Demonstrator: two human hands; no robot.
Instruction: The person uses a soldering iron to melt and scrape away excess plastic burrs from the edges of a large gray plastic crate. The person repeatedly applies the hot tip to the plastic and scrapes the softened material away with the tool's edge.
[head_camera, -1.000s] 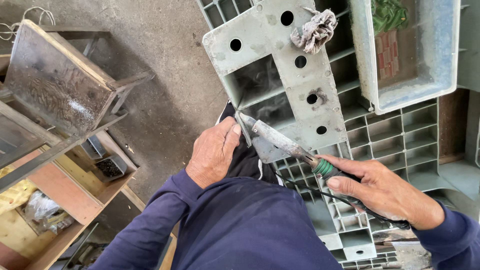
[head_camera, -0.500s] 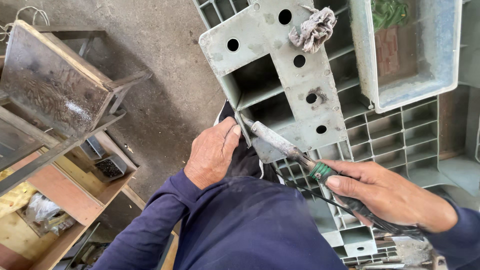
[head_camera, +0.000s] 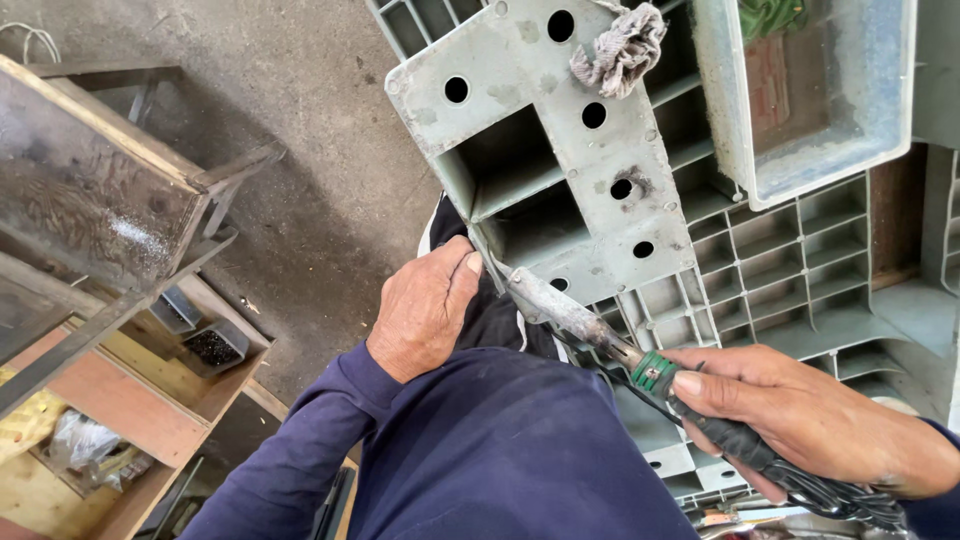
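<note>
Concrete floor (head_camera: 330, 170) lies beneath a grey plastic pallet (head_camera: 560, 150). Right hand (head_camera: 800, 415), fingers wrapped around a soldering iron (head_camera: 600, 335), sets its tip at the pallet's edge, just beside the left hand's (head_camera: 425, 310) curled, pressing fingers.

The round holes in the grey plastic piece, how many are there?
7 round holes show on the grey plastic piece: two near the top, one at the left, one mid-right, three lower down by the tool tip. More may be hidden.

navy long-sleeve top, sleeves down to both wrists, left hand (head_camera: 425, 308) and right hand (head_camera: 800, 415) bare, no gloves, dark trousers with a white side stripe just past the left hand
</note>
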